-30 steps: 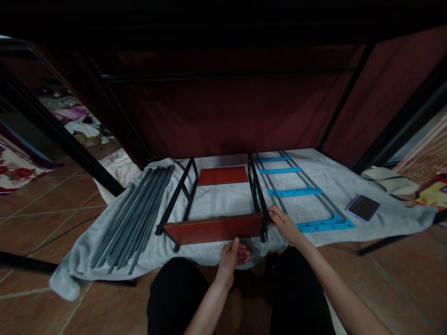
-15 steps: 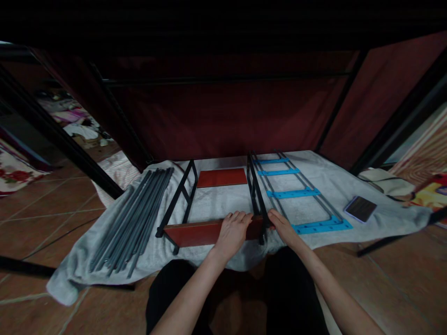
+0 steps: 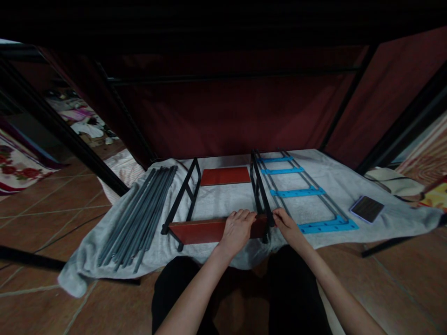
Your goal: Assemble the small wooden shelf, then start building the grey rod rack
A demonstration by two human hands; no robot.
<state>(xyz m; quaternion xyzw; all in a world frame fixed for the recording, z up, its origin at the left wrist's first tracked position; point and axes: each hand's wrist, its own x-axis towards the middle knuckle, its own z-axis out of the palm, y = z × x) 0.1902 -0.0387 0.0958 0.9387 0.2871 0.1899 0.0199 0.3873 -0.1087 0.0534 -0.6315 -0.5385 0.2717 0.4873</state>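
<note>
A black metal frame (image 3: 179, 201) stands on the grey cloth between my knees and the back panel. Two reddish-brown boards join its sides: the front board (image 3: 197, 232) close to me and the rear board (image 3: 225, 177) lying farther back. My left hand (image 3: 236, 231) is closed over the top edge of the front board, near its right end. At the front right corner of the frame, my right hand (image 3: 288, 227) has its fingers pinched together against the outer side. Whatever those fingertips hold is too small or hidden to make out.
Grey rods (image 3: 139, 218) lie in a bundle on the left of the cloth (image 3: 335, 181). To the right is a rack of thin rods with blue connectors (image 3: 296, 192), then a phone (image 3: 367, 209). A dark red panel (image 3: 226, 116) closes off the back.
The view has shifted slightly, moving everything a little to the right. My right hand's fingers have drawn into a pinch at the frame corner; my left hand keeps its hold on the board.
</note>
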